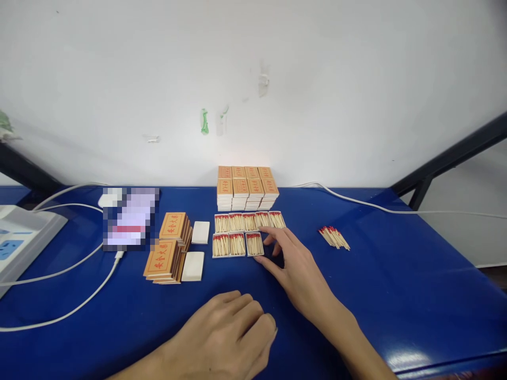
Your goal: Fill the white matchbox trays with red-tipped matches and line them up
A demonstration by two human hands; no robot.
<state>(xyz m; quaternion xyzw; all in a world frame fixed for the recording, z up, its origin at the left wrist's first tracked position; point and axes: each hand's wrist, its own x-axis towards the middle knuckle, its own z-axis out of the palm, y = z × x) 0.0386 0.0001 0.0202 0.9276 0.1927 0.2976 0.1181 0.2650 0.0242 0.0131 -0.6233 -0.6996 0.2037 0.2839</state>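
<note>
My right hand (295, 264) has its thumb and fingertips at the near and far ends of a match-filled matchbox tray (254, 245), at the right of the front row. Two similar trays (228, 245) lie to its left, and several more filled trays (249, 222) form a row behind. All the matches have red heads pointing away from me. Nearer to me, my left hand (224, 335) is curled into a fist with its back up. Nothing shows in it; the palm is hidden. A loose pile of matches (335, 237) lies to the right.
Orange matchbox covers (160, 259) are stacked on the left beside two white blank pieces (193, 266). Orange-topped matchboxes (247, 187) stand stacked against the wall. Farther left are a blurred phone (134, 216), white cables (85, 299) and a power strip (29, 235) on the blue table (380, 295).
</note>
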